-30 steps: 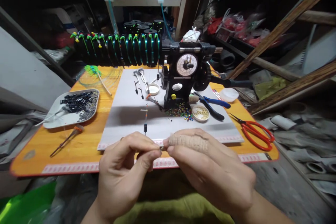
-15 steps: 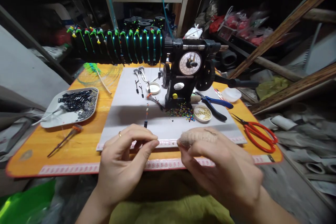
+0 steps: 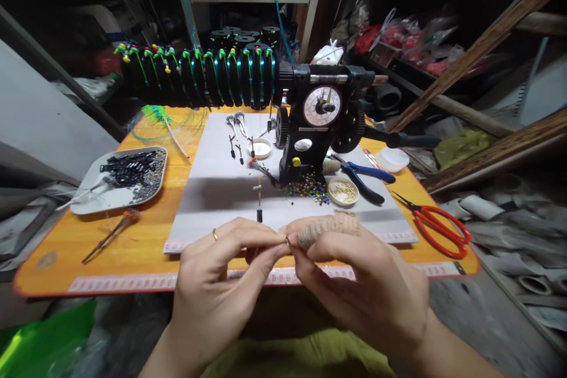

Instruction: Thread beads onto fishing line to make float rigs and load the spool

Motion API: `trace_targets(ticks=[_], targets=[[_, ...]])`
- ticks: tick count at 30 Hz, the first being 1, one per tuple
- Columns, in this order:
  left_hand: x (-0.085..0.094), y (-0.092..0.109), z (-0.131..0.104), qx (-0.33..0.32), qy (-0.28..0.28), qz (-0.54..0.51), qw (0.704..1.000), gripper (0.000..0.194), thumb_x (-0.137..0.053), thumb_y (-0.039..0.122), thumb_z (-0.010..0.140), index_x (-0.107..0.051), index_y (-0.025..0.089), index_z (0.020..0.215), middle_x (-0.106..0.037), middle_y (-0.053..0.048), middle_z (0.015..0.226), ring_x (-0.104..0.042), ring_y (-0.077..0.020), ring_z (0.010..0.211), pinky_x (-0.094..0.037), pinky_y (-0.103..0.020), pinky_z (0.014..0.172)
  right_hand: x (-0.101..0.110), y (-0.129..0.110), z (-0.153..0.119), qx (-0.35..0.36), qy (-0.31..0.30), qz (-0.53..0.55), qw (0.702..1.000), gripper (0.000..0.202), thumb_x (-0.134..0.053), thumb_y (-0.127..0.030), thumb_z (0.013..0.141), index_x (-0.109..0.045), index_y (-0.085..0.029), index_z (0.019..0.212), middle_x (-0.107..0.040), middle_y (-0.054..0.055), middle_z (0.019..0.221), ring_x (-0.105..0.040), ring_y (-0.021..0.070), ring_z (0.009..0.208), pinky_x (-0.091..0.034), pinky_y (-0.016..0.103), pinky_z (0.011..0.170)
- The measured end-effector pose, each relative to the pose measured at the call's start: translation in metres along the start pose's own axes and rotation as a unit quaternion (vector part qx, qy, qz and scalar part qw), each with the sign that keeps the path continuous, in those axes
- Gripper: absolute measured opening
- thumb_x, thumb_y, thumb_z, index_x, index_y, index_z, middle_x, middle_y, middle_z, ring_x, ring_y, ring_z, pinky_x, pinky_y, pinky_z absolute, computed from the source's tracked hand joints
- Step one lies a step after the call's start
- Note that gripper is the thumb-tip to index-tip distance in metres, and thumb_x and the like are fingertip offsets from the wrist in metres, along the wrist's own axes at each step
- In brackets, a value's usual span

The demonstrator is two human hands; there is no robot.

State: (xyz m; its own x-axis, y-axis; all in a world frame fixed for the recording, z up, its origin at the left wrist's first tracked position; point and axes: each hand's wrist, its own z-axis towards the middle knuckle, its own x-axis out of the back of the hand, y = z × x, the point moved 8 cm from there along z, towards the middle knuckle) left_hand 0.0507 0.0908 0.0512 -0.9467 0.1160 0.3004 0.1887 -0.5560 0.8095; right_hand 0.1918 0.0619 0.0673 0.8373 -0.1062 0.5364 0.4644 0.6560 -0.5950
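My left hand [image 3: 225, 283], with a ring on one finger, pinches something too small to make out at its thumb and fingertips. Fingertip to fingertip with it, my right hand [image 3: 363, 283] is also closed in a pinch, and what it holds is hidden. Beige wrapping [image 3: 330, 229] covers one right finger. A tiny dark bit shows where the fingertips meet. Just beyond my left fingers hangs a thin line piece with small beads and a black end [image 3: 259, 214]. Both hands are over the near edge of the white board [image 3: 212, 212].
A black winding machine [image 3: 305, 147] with a dial stands behind, its spools [image 3: 199, 80] reaching left. Colored beads [image 3: 310, 189], a dish of gold pieces [image 3: 343, 192], pliers [image 3: 363, 180] and red scissors [image 3: 443, 230] lie rightward. A tray [image 3: 84, 201] of black parts is left.
My hands have come together, closing the gap between their fingertips. The beaded piece with the black end has shifted slightly right along with my left hand.
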Motion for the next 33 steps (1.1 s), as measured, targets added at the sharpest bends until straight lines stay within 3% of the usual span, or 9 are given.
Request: trace_targets(ticks=[3,8,13,17,20,23,26,29,33], targets=[[-0.001,-0.004,-0.001,0.032,-0.019,-0.014,0.999,0.021,-0.066,0.006,0.085,-0.068,0.026,0.092,-0.070,0.004,0.085,-0.064,-0.0100,0.077,-0.050,-0.020,0.070,0.000,0.001,-0.001,-0.002,0.008,0.013,1.000,0.024,-0.064,-0.001,0.082,-0.057,-0.022,0.091,-0.072,0.003,0.099,-0.071,0.0150,0.090,-0.059,0.024,0.082],[-0.004,-0.017,0.000,0.127,-0.021,-0.117,0.985,0.014,-0.062,0.013,0.090,-0.065,0.026,0.083,-0.062,0.005,0.078,-0.058,-0.0075,0.075,-0.047,-0.015,0.069,0.007,0.005,-0.001,-0.029,0.102,0.122,0.987,0.044,-0.059,0.006,0.083,-0.054,-0.023,0.117,-0.067,0.004,0.107,-0.069,0.0159,0.098,-0.059,0.030,0.086],[-0.004,-0.023,0.001,0.155,0.015,-0.220,0.963,0.011,-0.065,0.018,0.090,-0.067,0.026,0.083,-0.061,0.006,0.079,-0.056,-0.0060,0.075,-0.048,-0.011,0.070,-0.002,0.004,0.013,-0.066,0.062,0.072,0.993,0.018,-0.062,-0.006,0.087,-0.064,-0.015,0.102,-0.064,0.006,0.096,-0.063,0.0160,0.093,-0.055,0.029,0.079],[-0.003,-0.018,0.002,0.143,0.016,-0.200,0.969,0.012,-0.064,0.016,0.090,-0.067,0.026,0.083,-0.062,0.005,0.079,-0.058,-0.0063,0.076,-0.048,-0.011,0.071,-0.001,-0.007,0.018,-0.004,0.087,0.005,0.996,0.014,-0.063,-0.004,0.083,-0.065,-0.015,0.091,-0.062,0.005,0.087,-0.061,0.0140,0.082,-0.055,0.028,0.073],[-0.005,-0.015,0.003,0.150,-0.013,-0.189,0.970,0.013,-0.062,0.017,0.091,-0.063,0.023,0.080,-0.060,0.004,0.078,-0.057,-0.0076,0.075,-0.049,-0.013,0.070,0.001,-0.024,0.012,0.110,0.114,-0.106,0.982,0.014,-0.067,-0.003,0.080,-0.066,-0.014,0.088,-0.066,0.009,0.098,-0.060,0.0191,0.095,-0.055,0.032,0.082],[-0.008,-0.014,0.003,0.154,-0.037,-0.189,0.969,0.013,-0.060,0.018,0.092,-0.061,0.023,0.080,-0.059,0.003,0.079,-0.057,-0.0090,0.075,-0.050,-0.016,0.069,-0.006,-0.033,0.007,0.196,0.081,-0.159,0.964,0.011,-0.068,-0.003,0.081,-0.066,-0.013,0.084,-0.070,0.012,0.104,-0.058,0.0223,0.106,-0.054,0.033,0.089],[-0.004,-0.011,0.002,0.102,-0.021,-0.135,0.985,0.013,-0.060,0.011,0.090,-0.062,0.022,0.083,-0.061,0.002,0.079,-0.059,-0.0096,0.075,-0.051,-0.018,0.069,-0.005,-0.030,0.011,0.177,0.072,-0.131,0.973,0.010,-0.065,-0.003,0.082,-0.064,-0.013,0.083,-0.071,0.010,0.093,-0.061,0.0192,0.090,-0.055,0.032,0.081],[0.006,0.002,0.001,-0.024,0.018,-0.045,0.999,0.024,-0.065,0.000,0.083,-0.066,0.021,0.093,-0.067,0.000,0.085,-0.063,-0.0118,0.082,-0.052,-0.022,0.074,-0.002,-0.017,0.019,0.075,0.067,-0.053,0.993,0.013,-0.059,0.000,0.082,-0.060,-0.014,0.084,-0.067,0.007,0.083,-0.061,0.0146,0.080,-0.054,0.028,0.071],[0.010,0.020,-0.002,-0.169,0.018,0.084,0.982,0.031,-0.067,-0.005,0.078,-0.067,0.016,0.101,-0.069,-0.003,0.089,-0.066,-0.0115,0.080,-0.054,-0.020,0.070,-0.005,-0.008,0.023,0.006,0.018,0.016,1.000,0.011,-0.058,-0.003,0.083,-0.058,-0.014,0.084,-0.063,0.004,0.082,-0.059,0.0120,0.080,-0.051,0.025,0.071]])
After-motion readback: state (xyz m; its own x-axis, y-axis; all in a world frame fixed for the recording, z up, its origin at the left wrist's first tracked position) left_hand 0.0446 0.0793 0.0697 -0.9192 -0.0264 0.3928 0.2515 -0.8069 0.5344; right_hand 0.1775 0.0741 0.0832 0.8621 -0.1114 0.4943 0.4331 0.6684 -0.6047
